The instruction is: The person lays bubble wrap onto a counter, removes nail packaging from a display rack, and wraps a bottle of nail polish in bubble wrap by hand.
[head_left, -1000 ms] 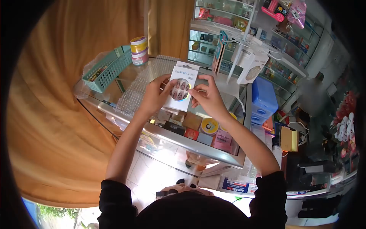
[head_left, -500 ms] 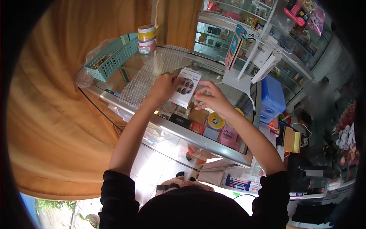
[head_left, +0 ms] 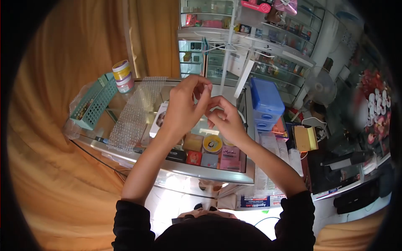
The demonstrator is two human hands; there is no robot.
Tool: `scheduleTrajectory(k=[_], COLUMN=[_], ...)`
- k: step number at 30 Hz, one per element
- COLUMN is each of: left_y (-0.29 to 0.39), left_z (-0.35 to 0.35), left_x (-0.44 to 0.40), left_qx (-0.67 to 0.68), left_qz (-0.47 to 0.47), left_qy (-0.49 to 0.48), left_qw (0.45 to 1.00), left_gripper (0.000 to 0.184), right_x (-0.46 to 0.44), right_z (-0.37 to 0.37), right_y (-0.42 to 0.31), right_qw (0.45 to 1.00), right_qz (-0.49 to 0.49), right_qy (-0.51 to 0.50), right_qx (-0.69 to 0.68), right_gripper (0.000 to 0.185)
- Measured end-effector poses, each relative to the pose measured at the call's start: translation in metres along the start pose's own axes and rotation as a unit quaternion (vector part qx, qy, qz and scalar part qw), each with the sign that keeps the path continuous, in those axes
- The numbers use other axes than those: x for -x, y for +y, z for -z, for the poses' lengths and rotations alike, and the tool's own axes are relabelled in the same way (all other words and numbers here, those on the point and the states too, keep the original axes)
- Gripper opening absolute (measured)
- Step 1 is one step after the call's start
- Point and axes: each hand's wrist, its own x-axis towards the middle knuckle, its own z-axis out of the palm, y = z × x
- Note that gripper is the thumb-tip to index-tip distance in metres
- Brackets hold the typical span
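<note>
My left hand (head_left: 188,106) is raised over the glass counter (head_left: 167,167), its thumb and forefinger brought together; anything between the tips is too small to make out. Close beside it on the right, my right hand (head_left: 228,123) has bent fingers with gaps between them and nothing visible in them. The white nail box (head_left: 158,119) rests on the counter, partly hidden behind my left hand and wrist. Just beyond both hands rises a white display rack (head_left: 228,62) with thin hooks.
Bubble wrap (head_left: 136,113), a green basket (head_left: 95,102) and stacked tubs (head_left: 123,76) are at the counter's left. Blue drawers (head_left: 266,100) stand to the right. Beneath the glass are a yellow round tub (head_left: 212,143) and a pink box (head_left: 230,157). A fan (head_left: 320,85) is farther right.
My left hand has let go of the nail box, now on the counter, and has risen toward the rack. My right hand has come close to it. The view has turned right.
</note>
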Motion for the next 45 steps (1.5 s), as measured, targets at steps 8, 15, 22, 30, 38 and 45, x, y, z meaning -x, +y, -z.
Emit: scheduleTrajectory(k=[8,15,22,30,38,45], left_y=[0.031,0.039,0.032,0.003,-0.048,-0.054], left_z=[-0.072,-0.082,-0.073,-0.041,-0.020,-0.017], left_x=[-0.051,-0.051,-0.057,-0.057,-0.069,-0.075], left_qx=[0.127,0.161,0.166,0.187,0.288,0.325], left_qz=[-0.046,0.008,0.002,0.040,0.089,0.163], left_qy=[-0.025,-0.045,-0.025,0.066,0.124,0.140], left_qw=[0.991,0.986,0.986,0.979,0.946,0.921], left_gripper=[0.031,0.019,0.024,0.015,0.019,0.021], right_x=[0.000,-0.023,-0.047,-0.041,-0.028,-0.023], right_z=[0.055,0.081,0.091,0.058,0.028,0.024], right_y=[-0.026,-0.055,-0.066,-0.056,-0.044,-0.038], right_qw=[0.981,0.955,0.950,0.965,0.981,0.979], right_qz=[0.107,0.119,0.087,0.153,0.166,0.180], right_qy=[0.162,0.268,0.248,0.199,0.094,0.052], right_qx=[-0.010,-0.049,-0.167,-0.074,0.045,0.084], right_gripper=[0.021,0.050,0.047,0.035,0.058,0.059])
